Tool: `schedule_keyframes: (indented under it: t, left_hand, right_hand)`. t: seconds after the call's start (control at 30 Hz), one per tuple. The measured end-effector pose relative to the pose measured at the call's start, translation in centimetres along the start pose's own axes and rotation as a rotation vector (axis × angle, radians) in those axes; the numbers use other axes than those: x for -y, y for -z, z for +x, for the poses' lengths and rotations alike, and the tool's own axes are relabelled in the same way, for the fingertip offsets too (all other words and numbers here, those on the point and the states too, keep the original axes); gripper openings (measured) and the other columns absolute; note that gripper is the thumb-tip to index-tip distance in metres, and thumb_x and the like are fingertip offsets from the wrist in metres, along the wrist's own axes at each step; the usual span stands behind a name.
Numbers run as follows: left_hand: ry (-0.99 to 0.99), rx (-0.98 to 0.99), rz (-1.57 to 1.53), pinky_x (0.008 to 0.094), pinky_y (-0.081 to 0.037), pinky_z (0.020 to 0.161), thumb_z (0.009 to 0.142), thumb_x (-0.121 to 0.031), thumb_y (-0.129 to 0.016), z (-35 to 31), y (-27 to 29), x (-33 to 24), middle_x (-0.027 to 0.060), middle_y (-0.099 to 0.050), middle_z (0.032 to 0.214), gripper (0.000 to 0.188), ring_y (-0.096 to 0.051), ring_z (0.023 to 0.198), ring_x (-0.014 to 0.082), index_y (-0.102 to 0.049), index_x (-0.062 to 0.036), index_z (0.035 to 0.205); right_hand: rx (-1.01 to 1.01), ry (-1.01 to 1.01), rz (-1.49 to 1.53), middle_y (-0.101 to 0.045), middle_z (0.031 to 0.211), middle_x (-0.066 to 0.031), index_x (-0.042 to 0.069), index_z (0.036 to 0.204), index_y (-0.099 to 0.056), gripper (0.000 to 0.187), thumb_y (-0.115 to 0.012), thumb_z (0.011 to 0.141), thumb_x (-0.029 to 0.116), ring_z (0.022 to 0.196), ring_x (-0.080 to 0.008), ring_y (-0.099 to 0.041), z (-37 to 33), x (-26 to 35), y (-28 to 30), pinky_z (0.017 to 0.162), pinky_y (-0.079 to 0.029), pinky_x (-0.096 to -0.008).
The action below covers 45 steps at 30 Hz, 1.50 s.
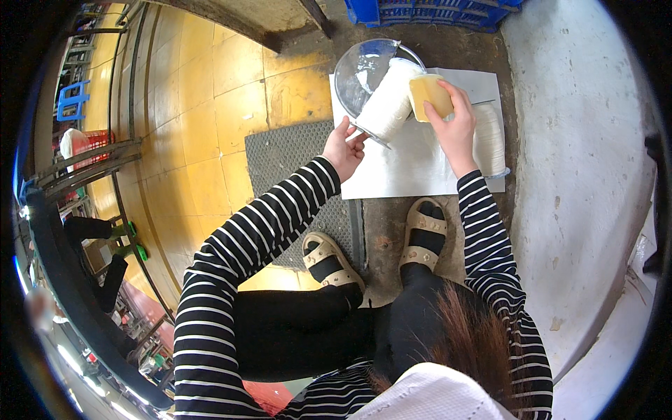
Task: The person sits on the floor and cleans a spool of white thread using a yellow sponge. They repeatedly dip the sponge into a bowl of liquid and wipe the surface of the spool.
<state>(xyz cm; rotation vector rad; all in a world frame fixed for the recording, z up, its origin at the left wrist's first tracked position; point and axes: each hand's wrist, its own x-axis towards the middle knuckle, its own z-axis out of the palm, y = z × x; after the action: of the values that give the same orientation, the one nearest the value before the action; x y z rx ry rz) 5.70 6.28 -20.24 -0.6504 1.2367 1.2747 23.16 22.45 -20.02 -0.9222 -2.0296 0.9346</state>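
Note:
My left hand (343, 152) grips the near rim of a large spool, thumb on top and fingers curled beneath. The spool carries a thick winding of white thread or yarn (389, 103) and has a clear round end disc (360, 73); it lies tilted. In my right hand (456, 127) is a pale yellow block (422, 96), pinched between thumb and fingers. Whether it is wax, soap or foam I cannot tell. It sits against or just over the spool's right side; actual contact is unclear. A second white-wound spool (488, 140) lies to the right.
A white sheet (392, 175) lies under the spools. A dark textured mat (280, 161) is to the left, on yellow floor tiles (196, 133). Blue crates (434, 12) stand at the far side, and a pale wall (574, 154) rises at right. Another person's legs (105, 259) show at far left.

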Motion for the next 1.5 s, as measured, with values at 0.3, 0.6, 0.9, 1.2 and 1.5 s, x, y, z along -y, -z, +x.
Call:
schedule_keyframes:
  t: [0.3, 0.6, 0.9, 1.2, 1.5]
  left_hand:
    - [-0.002, 0.028, -0.098, 0.0272, -0.038, 0.064, 0.096, -0.036, -0.059, 0.1, -0.3, 0.0, 0.0068, -0.056, 0.088, 0.031, -0.045, 0.069, 0.0164, -0.046, -0.0081, 0.096]
    - [-0.313, 0.013, 0.037, 0.0218, -0.039, 0.066, 0.089, -0.028, -0.071, -1.2, -0.9, -0.7, 0.0017, -0.058, 0.083, 0.039, -0.047, 0.069, 0.0089, -0.052, -0.0054, 0.115]
    - [-0.269, 0.162, 0.064, 0.0201, -0.039, 0.065, 0.091, -0.027, -0.071, -1.3, 0.1, -1.1, -0.0005, -0.057, 0.083, 0.036, -0.046, 0.069, 0.0057, -0.055, -0.003, 0.113]
    - [-0.249, 0.171, 0.08, 0.0201, -0.039, 0.065, 0.09, -0.026, -0.072, -1.8, -1.0, -0.7, -0.0007, -0.057, 0.084, 0.038, -0.046, 0.069, 0.0053, -0.054, -0.0025, 0.114]
    - [-0.298, 0.137, 0.098, 0.0209, -0.039, 0.063, 0.092, -0.03, -0.071, -2.0, -1.3, -0.6, 0.0018, -0.058, 0.083, 0.034, -0.044, 0.067, 0.0072, -0.056, -0.003, 0.106]
  right_hand:
    - [0.053, 0.05, -0.016, -0.062, 0.114, -0.0144, 0.006, 0.119, -0.062, 0.042, -0.074, 0.079, 0.012, 0.105, -0.0329, -0.061, 1.3, 0.6, -0.4, 0.093, -0.049, -0.0405]
    - [0.032, -0.002, -0.06, -0.064, 0.113, -0.0161, 0.005, 0.115, -0.065, 0.038, -0.074, 0.079, 0.013, 0.105, -0.0332, -0.063, 2.8, 0.0, -0.4, 0.092, -0.051, -0.0407]
    - [0.159, 0.093, 0.064, -0.065, 0.11, -0.0168, 0.005, 0.113, -0.066, 0.038, -0.074, 0.076, 0.011, 0.103, -0.034, -0.065, -2.4, 5.4, -2.2, 0.089, -0.053, -0.0411]
    - [0.046, -0.006, -0.065, -0.064, 0.106, -0.0165, 0.004, 0.112, -0.065, 0.037, -0.072, 0.077, 0.013, 0.1, -0.0343, -0.063, 2.6, 2.5, -2.3, 0.087, -0.052, -0.0422]
    - [0.079, -0.036, -0.151, -0.063, 0.11, -0.0171, 0.005, 0.115, -0.063, 0.041, -0.073, 0.077, 0.015, 0.1, -0.0342, -0.064, 2.6, 2.7, -2.6, 0.086, -0.053, -0.0416]
